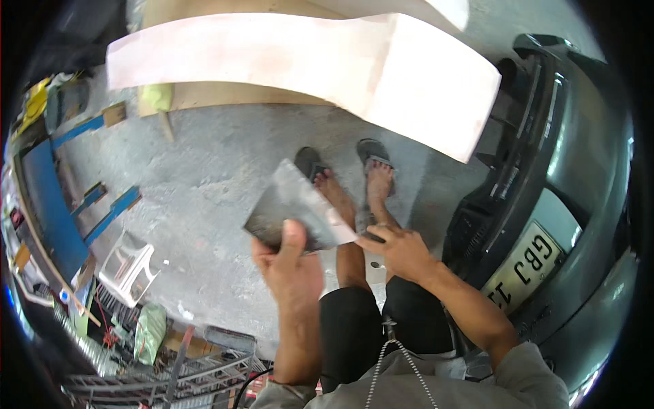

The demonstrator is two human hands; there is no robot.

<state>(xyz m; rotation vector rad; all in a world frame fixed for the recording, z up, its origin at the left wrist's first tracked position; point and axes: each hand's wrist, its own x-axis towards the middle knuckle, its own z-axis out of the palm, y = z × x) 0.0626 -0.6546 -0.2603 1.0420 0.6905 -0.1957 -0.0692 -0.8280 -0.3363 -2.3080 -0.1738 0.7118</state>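
My left hand [289, 262] grips a thin grey plate [293, 208] from below, thumb pressed on its upper face. The plate is tilted and smudged, with a pale pinkish-white smear along its right edge. At the plate's right corner is my right hand [402, 253], its fingers curled around something small and dark, mostly hidden by the fingers. Beyond both hands lies a long, curved whitish-pink panel [272, 54], widening into a broad angled end on the right.
A tan board [204, 99] lies under the panel, beside a yellowish cloth-like item [158, 97]. To the right stands a dark vehicle [586, 170]. Left are blue boards [51, 198] and a white plastic stool [128, 269]; metal racks [163, 382] and clutter sit lower left.
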